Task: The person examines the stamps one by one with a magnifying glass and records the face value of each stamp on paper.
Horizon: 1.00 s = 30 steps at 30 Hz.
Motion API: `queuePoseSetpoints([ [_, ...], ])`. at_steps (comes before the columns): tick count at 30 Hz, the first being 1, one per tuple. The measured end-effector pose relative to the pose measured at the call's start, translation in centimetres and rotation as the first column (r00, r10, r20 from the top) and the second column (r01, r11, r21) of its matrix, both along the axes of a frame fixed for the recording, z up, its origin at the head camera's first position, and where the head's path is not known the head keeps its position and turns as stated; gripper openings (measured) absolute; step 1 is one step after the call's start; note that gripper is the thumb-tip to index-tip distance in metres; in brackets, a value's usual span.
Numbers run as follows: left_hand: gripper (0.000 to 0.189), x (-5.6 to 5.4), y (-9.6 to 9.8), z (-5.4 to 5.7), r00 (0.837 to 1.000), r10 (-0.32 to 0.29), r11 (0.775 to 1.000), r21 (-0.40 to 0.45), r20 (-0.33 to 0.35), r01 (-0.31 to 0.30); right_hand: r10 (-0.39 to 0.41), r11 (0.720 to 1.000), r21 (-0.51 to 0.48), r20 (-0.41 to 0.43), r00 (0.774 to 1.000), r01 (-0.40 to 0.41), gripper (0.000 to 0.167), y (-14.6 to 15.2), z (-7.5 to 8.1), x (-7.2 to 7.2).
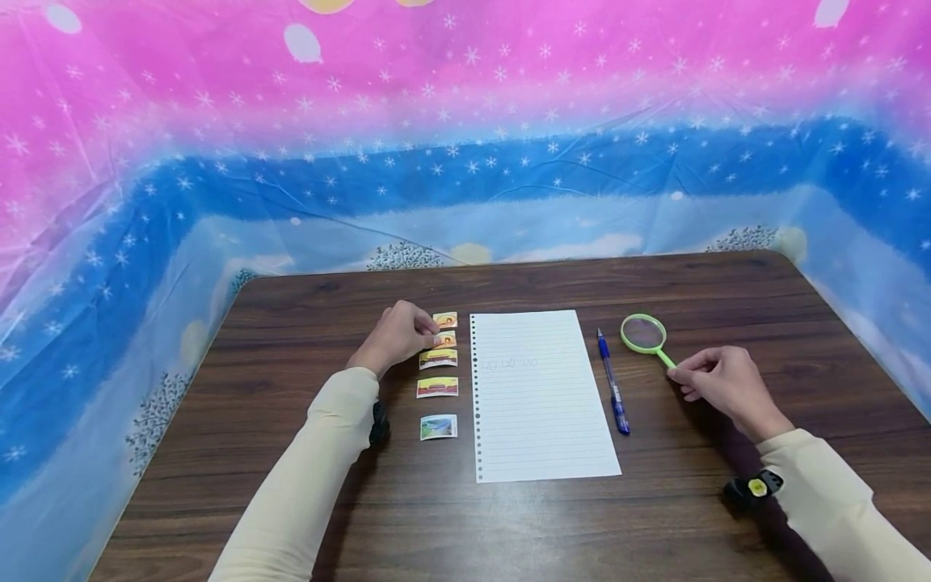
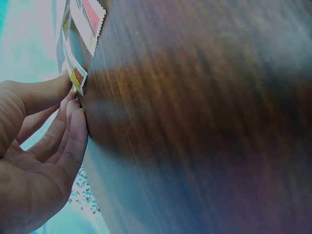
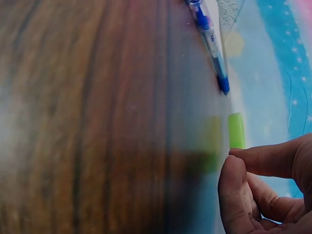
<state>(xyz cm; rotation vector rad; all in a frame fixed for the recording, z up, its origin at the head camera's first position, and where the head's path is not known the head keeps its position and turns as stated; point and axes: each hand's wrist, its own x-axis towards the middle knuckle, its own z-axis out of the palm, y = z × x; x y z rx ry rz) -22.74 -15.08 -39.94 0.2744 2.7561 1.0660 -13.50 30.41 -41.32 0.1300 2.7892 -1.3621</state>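
Observation:
In the head view my left hand (image 1: pixel 398 335) is at the top of a column of several postage stamps. Its thumb and fingers pinch at the edge of an orange stamp (image 1: pixel 446 340), second from the top. Seen from the left wrist, the fingertips meet at a stamp with a perforated edge (image 2: pixel 78 77); part of it is hidden. A green magnifying glass (image 1: pixel 643 334) lies right of the paper. My right hand (image 1: pixel 727 386) pinches the end of its handle (image 3: pixel 236 130) between thumb and forefinger.
Between the hands lies a lined, hole-punched sheet of paper (image 1: pixel 541 420) with faint writing. A blue pen (image 1: pixel 613 384) sits along its right side. Lower in the column are a red-and-yellow stamp (image 1: pixel 438 388) and a landscape stamp (image 1: pixel 439 428). A patterned cloth (image 1: pixel 465 170) hangs behind the wooden table (image 1: pixel 291 517).

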Motion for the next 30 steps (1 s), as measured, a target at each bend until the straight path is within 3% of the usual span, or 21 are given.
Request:
queuePoseSetpoints([
  [17,0.013,0.1,0.0,-0.1,0.999,-0.036,0.998,-0.051,-0.033,0.034,0.013,0.999,0.052,0.011,1.000,-0.014,0.024,0.6,-0.7,0.0],
  [24,0.017,0.4,-0.4,0.5,0.996,-0.061,0.996,-0.070,-0.064,0.056,0.020,0.998,0.067,0.028,0.999,-0.022,0.030,0.7,-0.5,0.1],
  [30,0.019,1.1,-0.7,1.4,0.994,-0.062,0.996,-0.062,-0.086,0.057,0.018,0.996,0.086,-0.028,0.999,-0.016,0.030,0.9,0.0,0.3],
])
